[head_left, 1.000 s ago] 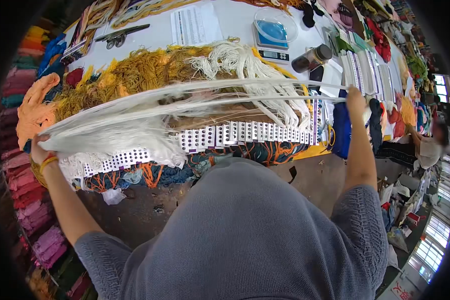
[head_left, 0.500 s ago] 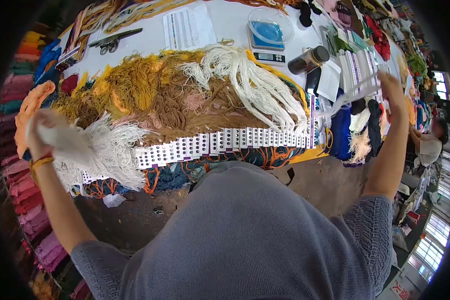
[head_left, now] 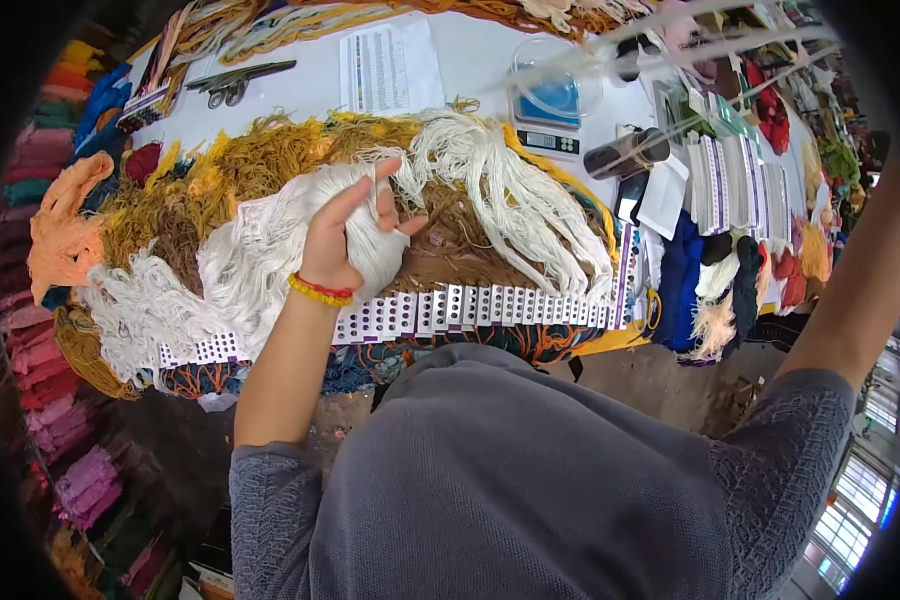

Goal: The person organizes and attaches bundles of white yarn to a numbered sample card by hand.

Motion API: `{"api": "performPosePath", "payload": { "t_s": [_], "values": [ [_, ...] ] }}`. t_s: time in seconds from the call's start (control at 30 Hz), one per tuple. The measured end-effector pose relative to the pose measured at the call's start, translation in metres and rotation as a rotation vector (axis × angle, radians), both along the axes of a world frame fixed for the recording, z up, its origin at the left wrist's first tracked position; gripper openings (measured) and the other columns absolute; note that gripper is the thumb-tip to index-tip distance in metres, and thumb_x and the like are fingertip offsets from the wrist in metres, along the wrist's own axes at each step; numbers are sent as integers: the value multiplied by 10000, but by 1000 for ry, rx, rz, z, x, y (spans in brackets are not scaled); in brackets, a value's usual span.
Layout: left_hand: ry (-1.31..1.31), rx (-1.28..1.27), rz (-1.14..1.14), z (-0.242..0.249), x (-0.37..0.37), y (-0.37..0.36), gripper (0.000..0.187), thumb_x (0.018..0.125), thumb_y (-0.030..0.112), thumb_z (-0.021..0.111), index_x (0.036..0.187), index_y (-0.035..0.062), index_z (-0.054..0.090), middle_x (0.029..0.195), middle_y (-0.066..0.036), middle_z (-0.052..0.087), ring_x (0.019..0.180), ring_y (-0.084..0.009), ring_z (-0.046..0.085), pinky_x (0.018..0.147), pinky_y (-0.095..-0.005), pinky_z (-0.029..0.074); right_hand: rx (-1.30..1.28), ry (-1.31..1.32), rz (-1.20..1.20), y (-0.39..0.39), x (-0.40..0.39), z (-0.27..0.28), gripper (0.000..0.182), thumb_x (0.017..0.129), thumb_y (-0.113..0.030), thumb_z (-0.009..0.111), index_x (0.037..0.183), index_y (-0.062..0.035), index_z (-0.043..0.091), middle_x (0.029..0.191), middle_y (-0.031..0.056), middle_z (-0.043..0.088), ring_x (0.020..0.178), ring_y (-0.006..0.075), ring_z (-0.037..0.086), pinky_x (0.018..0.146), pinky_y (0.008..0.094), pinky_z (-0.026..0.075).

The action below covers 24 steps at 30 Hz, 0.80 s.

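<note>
My left hand (head_left: 355,232) is over the middle-left of the yarn heap, a red and yellow bracelet at its wrist. Its partly curled fingers hold a thick white yarn skein (head_left: 270,245) that trails down to the left. My right arm (head_left: 860,260) reaches out to the far right, and the hand is lost beyond the dark edge of the view. Blurred white strands (head_left: 710,45) stretch across the upper right. Another white yarn bundle (head_left: 530,200) lies over brown yarn (head_left: 450,235). Below runs a row of white cards with dark holes (head_left: 460,308).
On the table lie black scissors (head_left: 235,85), a printed sheet (head_left: 375,70), a digital scale (head_left: 547,142) with a clear bowl on it, and a dark jar (head_left: 625,155). Card stacks (head_left: 715,185) stand at the right. Coloured yarn piles (head_left: 55,330) line the left.
My left hand has moved right from the far left, bringing the white skein over the heap. My right arm has swung farther out, taking the hand from view; white strands now cross the upper right.
</note>
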<state>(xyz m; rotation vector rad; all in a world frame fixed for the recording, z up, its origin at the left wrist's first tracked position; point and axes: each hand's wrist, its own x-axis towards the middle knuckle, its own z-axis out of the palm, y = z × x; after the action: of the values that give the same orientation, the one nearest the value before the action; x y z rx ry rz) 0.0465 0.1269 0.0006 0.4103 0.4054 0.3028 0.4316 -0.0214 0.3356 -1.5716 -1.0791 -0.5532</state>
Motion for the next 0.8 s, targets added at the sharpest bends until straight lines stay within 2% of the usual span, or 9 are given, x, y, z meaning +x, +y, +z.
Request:
{"api": "performPosePath", "payload": {
  "t_s": [0.07, 0.4, 0.47, 0.6, 0.63, 0.67, 0.7, 0.73, 0.8],
  "values": [
    [12, 3, -6, 3, -1, -3, 355, 858, 207, 429, 1161, 23, 439, 678, -5, 467, 613, -107, 460, 830, -419, 390, -333, -494, 79, 2, -33, -7, 240, 788, -207, 522, 807, 28, 568, 714, 69, 574, 595, 161, 526, 546, 286, 436],
    [-113, 93, 84, 51, -16, -1, 268, 845, 190, 426, 1026, 6, 499, 724, -47, 450, 661, -150, 459, 623, -330, 447, -343, -191, -345, 86, 44, 5, 223, 789, -215, 529, 785, 1, 579, 668, 72, 552, 560, 174, 507, 493, 305, 404],
    [-211, 48, 124, 59, -20, -5, 263, 838, 206, 428, 1004, 14, 495, 725, -46, 428, 654, -147, 439, 632, -326, 426, -183, -46, -262, 98, 54, -48, 200, 782, -211, 534, 747, -26, 599, 627, 57, 540, 548, 174, 498, 495, 314, 405],
    [-199, -90, 200, 24, -26, -13, 200, 831, 196, 436, 943, 47, 506, 725, -36, 429, 656, -146, 428, 642, -317, 390, -879, -325, -344, 107, 97, -173, 185, 774, -220, 541, 749, -51, 612, 706, 88, 603, 603, 224, 558, 533, 346, 438],
    [24, -201, 252, 12, -24, -19, 178, 827, 186, 447, 899, 37, 512, 701, -40, 445, 645, -158, 439, 632, -317, 391, -929, -399, -442, 109, 76, -217, 145, 778, -158, 533, 807, -33, 602, 786, 111, 614, 660, 221, 581, 547, 312, 450],
    [168, -181, 253, -7, -25, -27, 170, 825, 183, 455, 869, 30, 514, 682, -46, 454, 638, -164, 446, 627, -316, 392, -900, -535, -476, 103, 134, -293, 224, 793, -285, 526, 767, -72, 590, 581, 97, 499, 579, 216, 557, 507, 332, 437],
    [313, -159, 253, -24, -27, -35, 166, 822, 181, 463, 840, 24, 515, 664, -53, 463, 630, -171, 452, 622, -315, 392, -1041, -552, -358, 101, 106, -330, 189, 783, -251, 501, 830, -97, 599, 752, 162, 548, 757, 322, 584, 650, 417, 474],
    [277, -149, 179, -31, -30, -42, 173, 818, 184, 479, 775, 20, 510, 640, -64, 470, 616, -180, 466, 617, -315, 398, -1179, -333, -487, 100, 101, -373, 208, 791, -275, 481, 855, -118, 600, 838, 148, 547, 769, 324, 576, 634, 421, 468],
    [359, -217, 118, -33, -28, -55, 110, 820, 166, 467, 793, 60, 475, 658, -27, 431, 613, -149, 436, 601, -301, 383, -1231, -312, -340, 81, 58, -405, 215, 806, -304, 462, 829, -121, 572, 854, 127, 548, 741, 304, 579, 638, 422, 458]
  ]
}}
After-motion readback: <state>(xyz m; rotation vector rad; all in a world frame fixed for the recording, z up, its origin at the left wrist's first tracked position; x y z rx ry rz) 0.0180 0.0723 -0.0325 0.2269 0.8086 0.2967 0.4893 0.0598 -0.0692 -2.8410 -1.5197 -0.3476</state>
